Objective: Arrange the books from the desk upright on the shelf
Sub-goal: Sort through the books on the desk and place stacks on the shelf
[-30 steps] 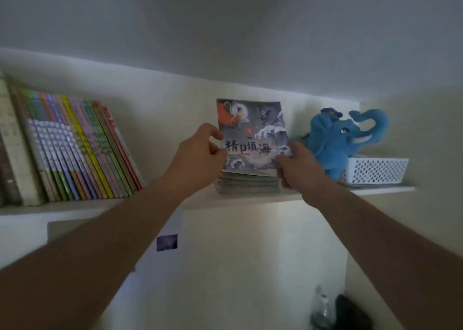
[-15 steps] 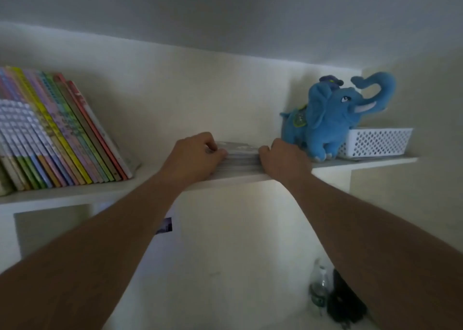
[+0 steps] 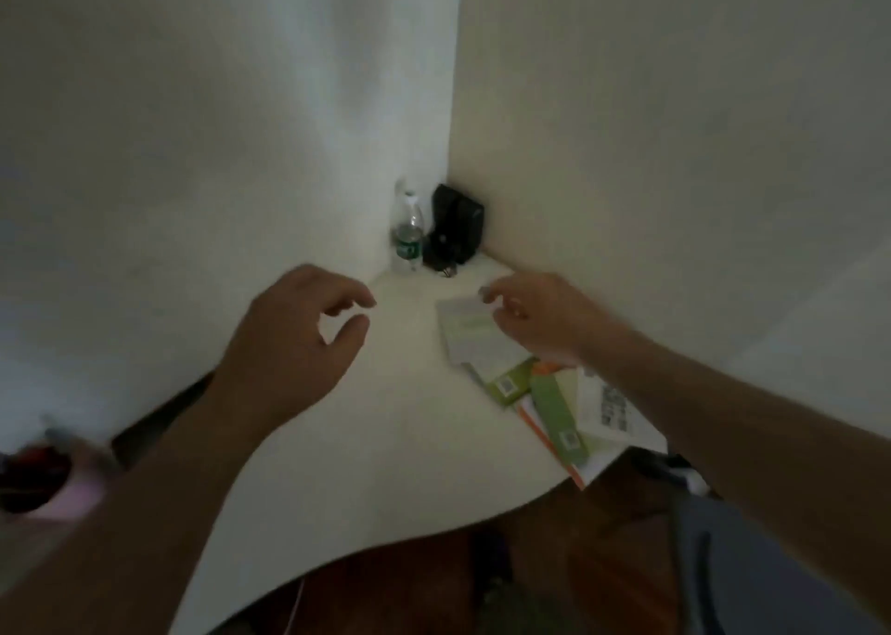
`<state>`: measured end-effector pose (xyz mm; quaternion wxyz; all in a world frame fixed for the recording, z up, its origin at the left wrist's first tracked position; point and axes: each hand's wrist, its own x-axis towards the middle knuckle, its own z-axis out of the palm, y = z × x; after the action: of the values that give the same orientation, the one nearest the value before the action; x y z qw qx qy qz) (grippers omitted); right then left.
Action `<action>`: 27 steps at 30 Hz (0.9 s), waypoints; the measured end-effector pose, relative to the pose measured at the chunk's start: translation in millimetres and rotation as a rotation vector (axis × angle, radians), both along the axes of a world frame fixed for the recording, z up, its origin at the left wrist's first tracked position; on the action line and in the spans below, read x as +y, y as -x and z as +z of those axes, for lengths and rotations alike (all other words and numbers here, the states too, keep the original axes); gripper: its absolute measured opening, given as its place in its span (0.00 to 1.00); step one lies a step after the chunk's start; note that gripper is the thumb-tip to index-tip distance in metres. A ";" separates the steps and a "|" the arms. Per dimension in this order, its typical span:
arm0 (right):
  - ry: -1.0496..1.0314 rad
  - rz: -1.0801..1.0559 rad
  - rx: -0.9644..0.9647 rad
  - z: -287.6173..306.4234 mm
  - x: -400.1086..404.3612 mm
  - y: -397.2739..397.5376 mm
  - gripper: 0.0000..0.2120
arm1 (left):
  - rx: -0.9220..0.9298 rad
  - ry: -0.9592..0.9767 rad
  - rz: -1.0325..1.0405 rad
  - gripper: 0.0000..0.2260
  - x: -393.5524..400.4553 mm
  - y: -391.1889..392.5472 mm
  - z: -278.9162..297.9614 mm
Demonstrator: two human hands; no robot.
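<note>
Both bare forearms reach forward over the white surface [image 3: 395, 441], palms turned down. The left hand [image 3: 294, 345] hovers above bare surface with its fingers [image 3: 354, 297] loosely curled and spread, gripping nothing. The right hand [image 3: 540, 318] hangs over the far end of the books [image 3: 545, 393], its fingers [image 3: 492, 292] parted and empty; motion blur makes it hard to say whether they brush the top cover. The books lie flat in a loose fan along the surface's right side, against the right wall [image 3: 675, 152], with the nearest one jutting past the curved front edge. Their covers are white, green and orange; small square code marks show on the green panels, but no writing is legible. In the far corner a clear water bottle [image 3: 407, 229] with a green label stands just beside a black pouch [image 3: 455, 231]. Between the hands and forward to the corner the surface is open.
</note>
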<state>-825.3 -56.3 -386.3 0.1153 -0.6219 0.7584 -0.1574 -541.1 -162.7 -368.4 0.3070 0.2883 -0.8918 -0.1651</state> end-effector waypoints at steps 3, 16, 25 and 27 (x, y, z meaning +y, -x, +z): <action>-0.353 -0.315 -0.014 -109.5 80.0 86.7 0.13 | -0.186 -0.283 -0.146 0.10 22.3 61.1 -100.5; -0.615 -0.294 0.317 -290.3 162.9 212.2 0.43 | -0.778 -0.416 -0.577 0.16 91.1 337.4 -251.3; -0.721 0.075 0.208 -212.3 95.7 224.0 0.11 | -0.976 -0.256 -0.568 0.23 89.0 377.5 -285.5; -0.544 -0.026 0.118 -203.2 75.2 231.7 0.07 | -0.894 -0.329 -0.510 0.12 80.8 376.0 -277.1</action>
<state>-1056.9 18.9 -589.4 0.2317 -0.5665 0.7860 0.0869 -917.1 -81.9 -645.5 -0.2013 0.1492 -0.9396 -0.2333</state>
